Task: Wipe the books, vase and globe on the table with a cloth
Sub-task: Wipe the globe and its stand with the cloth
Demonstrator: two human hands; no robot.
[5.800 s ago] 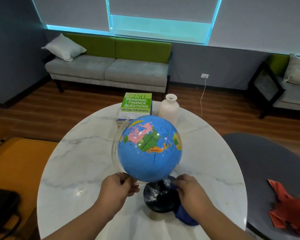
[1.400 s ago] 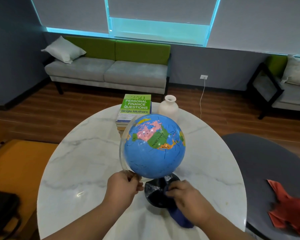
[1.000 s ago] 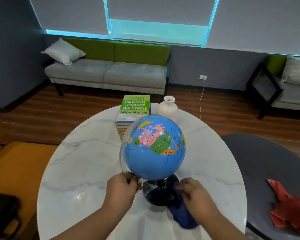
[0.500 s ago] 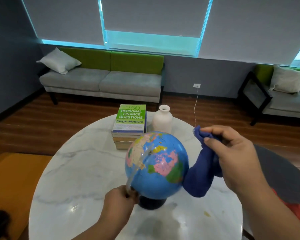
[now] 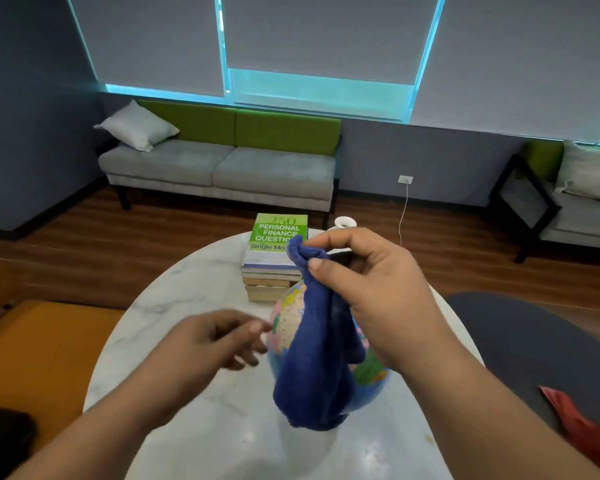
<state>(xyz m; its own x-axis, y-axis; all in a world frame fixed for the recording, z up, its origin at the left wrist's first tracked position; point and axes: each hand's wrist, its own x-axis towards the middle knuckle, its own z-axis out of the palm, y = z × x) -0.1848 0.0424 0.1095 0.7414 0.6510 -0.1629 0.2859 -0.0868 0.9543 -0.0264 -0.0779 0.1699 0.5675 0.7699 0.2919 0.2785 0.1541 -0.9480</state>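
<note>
Your right hand point(image 5: 388, 303) pinches the blue cloth point(image 5: 317, 362) in a closed grip, draping it over the globe point(image 5: 288, 323) on the bench point(image 5: 187, 306); your left hand point(image 5: 201, 348), blurred, fingers loosely spread, hovers just beside the globe; books point(image 5: 274, 251) and vase point(image 5: 345, 222) stand behind the globe

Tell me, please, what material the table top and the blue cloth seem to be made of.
Table top: looks like polished marble or a marble-look slab; white with grey veins and glossy reflections.
Blue cloth: soft, matte fabric, perhaps fleece or microfibre; it hangs limp in folds from the right hand, with a fuzzy surface.
</note>
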